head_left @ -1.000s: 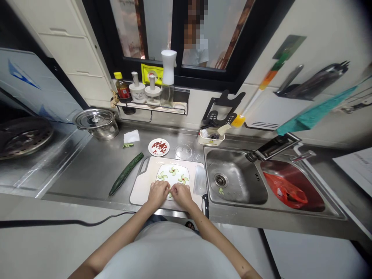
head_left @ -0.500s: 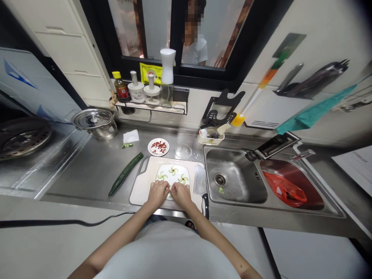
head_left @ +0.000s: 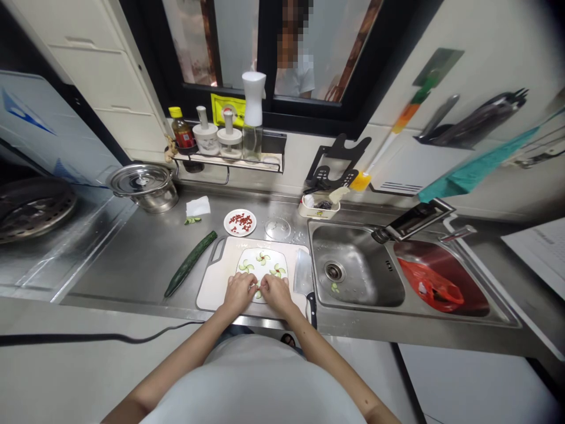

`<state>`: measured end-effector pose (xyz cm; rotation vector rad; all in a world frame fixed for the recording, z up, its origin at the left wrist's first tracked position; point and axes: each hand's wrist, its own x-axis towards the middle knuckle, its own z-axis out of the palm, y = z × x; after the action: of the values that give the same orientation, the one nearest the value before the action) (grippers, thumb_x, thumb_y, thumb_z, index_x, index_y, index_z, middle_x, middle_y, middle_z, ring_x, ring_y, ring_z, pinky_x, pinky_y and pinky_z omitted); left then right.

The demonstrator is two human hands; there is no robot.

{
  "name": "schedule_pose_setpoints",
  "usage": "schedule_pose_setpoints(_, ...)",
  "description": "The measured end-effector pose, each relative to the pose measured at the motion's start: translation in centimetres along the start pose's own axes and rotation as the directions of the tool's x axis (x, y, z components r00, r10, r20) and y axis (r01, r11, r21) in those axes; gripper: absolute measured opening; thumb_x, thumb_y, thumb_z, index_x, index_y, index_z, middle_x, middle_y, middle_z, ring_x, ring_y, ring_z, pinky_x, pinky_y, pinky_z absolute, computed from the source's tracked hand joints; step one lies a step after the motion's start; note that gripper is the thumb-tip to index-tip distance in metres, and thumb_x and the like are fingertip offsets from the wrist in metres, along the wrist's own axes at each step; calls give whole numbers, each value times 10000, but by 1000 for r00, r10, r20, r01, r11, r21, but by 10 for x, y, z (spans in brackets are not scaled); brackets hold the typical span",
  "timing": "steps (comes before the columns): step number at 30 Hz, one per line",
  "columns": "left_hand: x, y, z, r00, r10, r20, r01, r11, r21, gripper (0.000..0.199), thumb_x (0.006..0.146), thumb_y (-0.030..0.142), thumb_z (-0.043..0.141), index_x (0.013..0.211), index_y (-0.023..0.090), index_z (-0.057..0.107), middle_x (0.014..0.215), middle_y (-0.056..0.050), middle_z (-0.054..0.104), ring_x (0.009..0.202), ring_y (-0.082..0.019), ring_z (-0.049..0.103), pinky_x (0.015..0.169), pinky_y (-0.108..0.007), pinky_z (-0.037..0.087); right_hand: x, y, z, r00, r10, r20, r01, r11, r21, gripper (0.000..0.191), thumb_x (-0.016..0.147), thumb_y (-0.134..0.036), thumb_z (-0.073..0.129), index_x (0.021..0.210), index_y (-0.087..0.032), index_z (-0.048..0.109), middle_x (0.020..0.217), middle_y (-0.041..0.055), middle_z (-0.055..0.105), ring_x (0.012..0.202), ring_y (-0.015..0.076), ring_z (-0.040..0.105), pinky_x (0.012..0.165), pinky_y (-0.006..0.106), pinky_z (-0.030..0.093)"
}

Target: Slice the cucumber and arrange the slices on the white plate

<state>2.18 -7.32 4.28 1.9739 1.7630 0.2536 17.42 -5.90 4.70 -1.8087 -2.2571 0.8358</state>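
Observation:
A white square plate lies on the pale cutting board, bearing several pinwheels of green-edged slices with red centres. Over the plate's near part, my left hand and my right hand almost meet at the fingertips. Both have bent, pinched fingers by pale green slices; what lies between the fingertips is too small to name. To the right, a cleaver with a black handle rests on the board. A small round plate of red bits sits behind the board.
Left of the board lies a whole cucumber. Further back are a lidded steel pot, a white tissue and green scraps. A double sink with a red bag is at the right. Behind the window stands a person.
The hands stay over the near part of the plate, with the fingertips shifted only slightly. The whole view has moved a little.

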Motion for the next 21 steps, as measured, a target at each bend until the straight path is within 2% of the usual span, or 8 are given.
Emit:
schedule_pose_setpoints(14, 2, 2, 0, 1000, 13, 10, -13, 1000, 17, 130, 887, 325, 529, 894, 226, 613, 933, -42, 648, 948, -213, 530, 820, -330, 306, -1, -3, 3, 1000, -16, -13, 15, 996, -90, 109, 870, -222, 509, 835, -183, 605, 877, 42, 672, 816, 159, 544, 725, 284, 213)
schedule_pose_setpoints(21, 2, 3, 0, 1000, 16, 12, -16, 1000, -2, 109, 885, 303, 528, 878, 232, 610, 924, -34, 655, 942, -210, 530, 805, -329, 302, -1, -1, 7, 999, -16, -46, 12, 995, -94, 131, 879, -232, 495, 814, -179, 596, 826, 35, 654, 760, 148, 522, 701, 277, 205)
